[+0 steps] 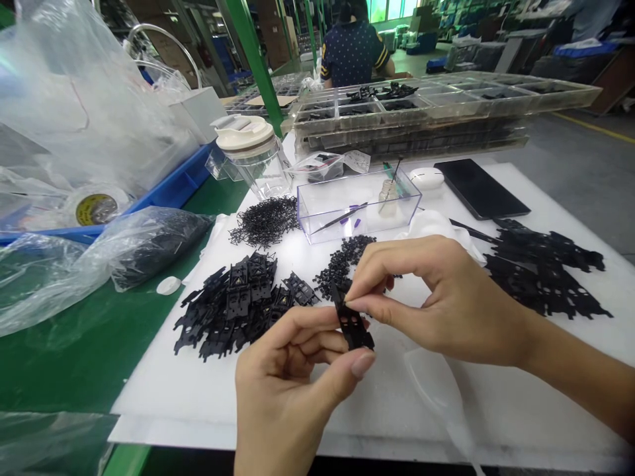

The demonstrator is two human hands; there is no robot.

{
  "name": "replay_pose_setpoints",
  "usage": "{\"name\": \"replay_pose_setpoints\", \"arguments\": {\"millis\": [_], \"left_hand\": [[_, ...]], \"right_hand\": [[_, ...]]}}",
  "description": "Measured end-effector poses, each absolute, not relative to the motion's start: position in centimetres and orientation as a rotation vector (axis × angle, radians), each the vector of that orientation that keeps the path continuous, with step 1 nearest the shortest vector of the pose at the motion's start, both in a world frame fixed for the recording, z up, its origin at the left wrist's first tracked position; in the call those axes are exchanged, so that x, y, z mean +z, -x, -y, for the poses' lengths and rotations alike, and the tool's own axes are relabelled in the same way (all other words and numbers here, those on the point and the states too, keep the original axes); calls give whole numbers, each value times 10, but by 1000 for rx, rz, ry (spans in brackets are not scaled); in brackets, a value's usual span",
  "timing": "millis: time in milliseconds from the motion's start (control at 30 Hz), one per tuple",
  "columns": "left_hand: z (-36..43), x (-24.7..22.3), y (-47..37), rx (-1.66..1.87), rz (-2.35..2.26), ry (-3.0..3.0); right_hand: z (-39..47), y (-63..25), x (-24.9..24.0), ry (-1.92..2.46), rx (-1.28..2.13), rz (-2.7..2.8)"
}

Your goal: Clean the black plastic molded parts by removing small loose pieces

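Observation:
Between thumb and fingers, my left hand (297, 383) holds a small flat black plastic part (351, 327) with holes in it, tilted over the white board. My right hand (436, 301) is closed in a pinch at the upper end of that part; whatever its fingertips grip there is too small to make out. Left of the hands lies a heap of similar black parts (238, 297). Just behind the fingers is a pile of tiny black pieces (342, 261), partly covered by the right hand. More flat black parts (540, 264) are spread out at the right.
Behind the piles stands a clear box (317, 225) with tweezers and a small bottle. Thin black pieces (268, 221) lie beside it, near a lidded jug (251, 149). A phone (481, 188) rests at right. Stacked divided trays (436, 106) and a seated person (354, 46) are farther back.

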State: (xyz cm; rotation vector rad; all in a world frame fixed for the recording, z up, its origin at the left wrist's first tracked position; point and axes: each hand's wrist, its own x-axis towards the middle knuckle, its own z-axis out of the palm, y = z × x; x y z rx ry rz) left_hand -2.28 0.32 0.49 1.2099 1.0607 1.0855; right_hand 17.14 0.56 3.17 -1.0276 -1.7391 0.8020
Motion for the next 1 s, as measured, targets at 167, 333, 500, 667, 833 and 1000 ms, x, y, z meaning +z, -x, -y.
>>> {"name": "replay_pose_setpoints", "arguments": {"millis": [167,333,500,667,833,1000], "left_hand": [[-3,6,23,1063,-1049,-1221],[-2,7,21,1048,-1113,-1225],[1,9,21,1017,-1137,-1235],[2,10,23,996,-1144,-1282],[1,10,22,986,-1157,-1302],[0,10,21,983,-1141,-1274]], "right_hand": [[-6,-172,31,1000,785,1762],[-7,-173,31,972,773,1794],[-7,-173,31,970,787,1809],[-7,-175,29,956,786,1853],[-8,-176,27,940,769,1899],[-9,-177,26,943,785,1911]]}}
